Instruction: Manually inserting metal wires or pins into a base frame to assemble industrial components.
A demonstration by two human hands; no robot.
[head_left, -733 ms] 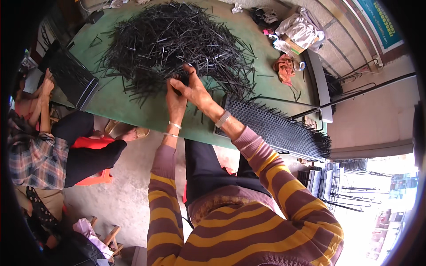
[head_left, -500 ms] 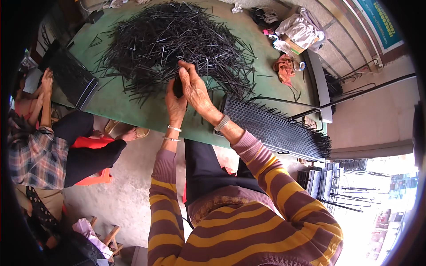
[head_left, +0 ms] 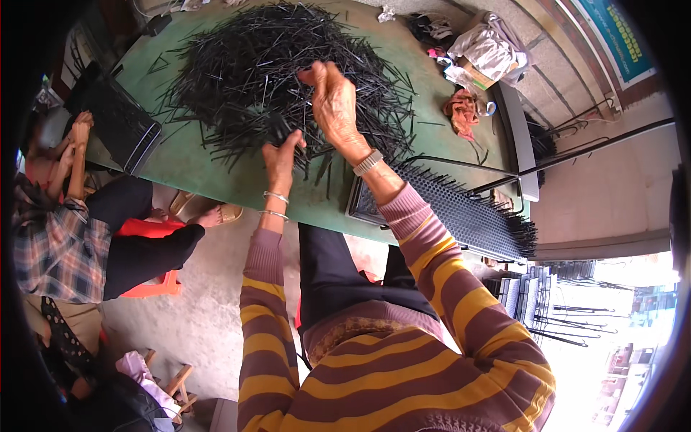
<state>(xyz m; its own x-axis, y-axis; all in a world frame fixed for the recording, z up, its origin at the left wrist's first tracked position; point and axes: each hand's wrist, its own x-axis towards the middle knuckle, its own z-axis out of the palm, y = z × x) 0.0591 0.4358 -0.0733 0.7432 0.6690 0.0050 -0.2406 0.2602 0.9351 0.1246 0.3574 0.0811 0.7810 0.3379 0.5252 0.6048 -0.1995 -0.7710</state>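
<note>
A large heap of thin black sticks (head_left: 252, 65) covers the far middle of the green table. At its near edge my left hand (head_left: 282, 160) is closed around a dark bundle of black sticks (head_left: 273, 128), blurred and partly hidden by the fingers. Above the heap's right part is my right hand (head_left: 334, 108), its fingers curled together; whether anything is between them cannot be made out. Close to my right forearm lies a long black perforated tray (head_left: 461, 209), with many sticks standing in its holes along the far side and right end.
At the left, another person's hands (head_left: 80, 128) are beside a black rack (head_left: 119, 119). An orange cloth (head_left: 462, 114) and a bundle of pale cloth and bags (head_left: 486, 50) lie at the table's right. A thin black metal bar (head_left: 576, 153) crosses near the tray.
My hands have parted: the right has moved up and right over the heap, while the left has dropped slightly. The dark bundle stays with my left hand.
</note>
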